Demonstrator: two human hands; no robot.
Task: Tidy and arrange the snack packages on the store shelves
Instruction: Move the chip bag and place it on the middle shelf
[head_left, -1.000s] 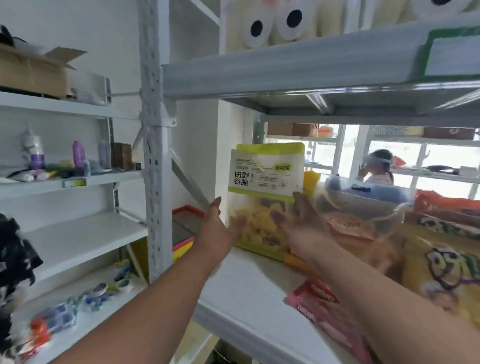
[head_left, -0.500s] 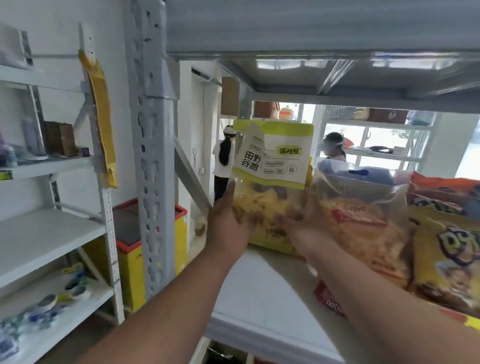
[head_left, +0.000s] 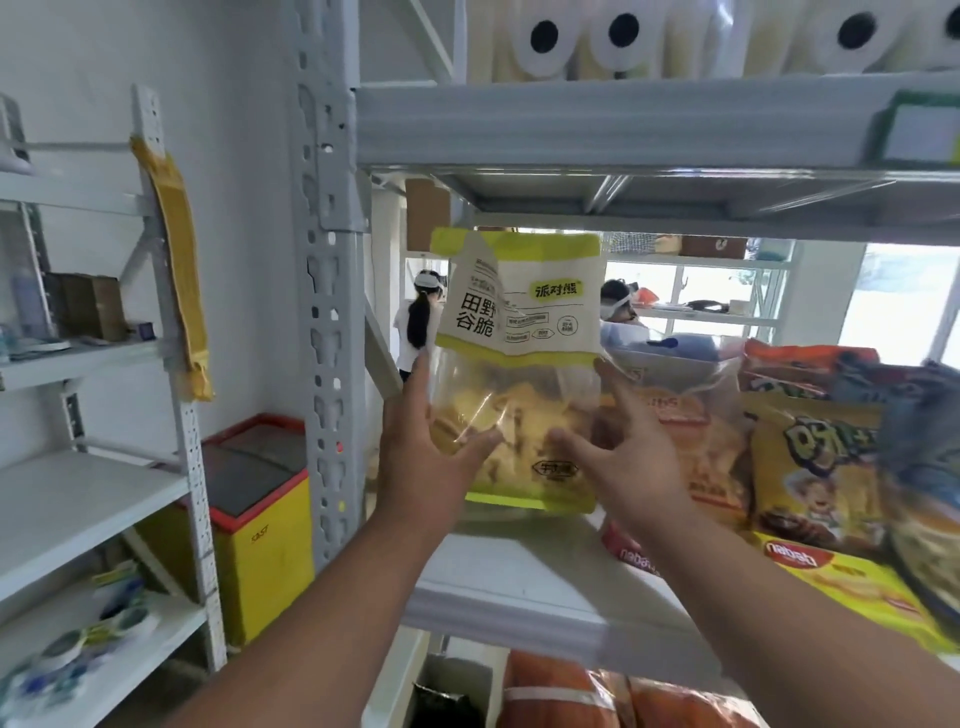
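A green-and-white snack bag (head_left: 524, 322) with a clear lower half full of yellow chips stands upright at the left end of the grey shelf (head_left: 519, 587). Its top left corner is bent forward. My left hand (head_left: 423, 457) lies against the bag's left side, thumb across the front and fingers straight. My right hand (head_left: 623, 452) touches the bag's right front with spread fingers. To the right stand an orange chip bag (head_left: 680, 431) and a yellow cartoon bag (head_left: 815, 462). A red wafer pack (head_left: 631, 556) and a yellow wafer pack (head_left: 841, 582) lie flat in front.
A perforated grey post (head_left: 327, 312) rises just left of the bag. Paper rolls (head_left: 576, 36) sit on the shelf above, orange packs (head_left: 571, 691) on the one below. A white shelving unit (head_left: 78, 499) and a yellow bin (head_left: 260, 525) stand at the left. Two people (head_left: 415, 322) are behind.
My view has tilted up, bringing the paper rolls back in. Both hands have loosened from the bag's lower part and now lie spread against it. The bag stays upright.
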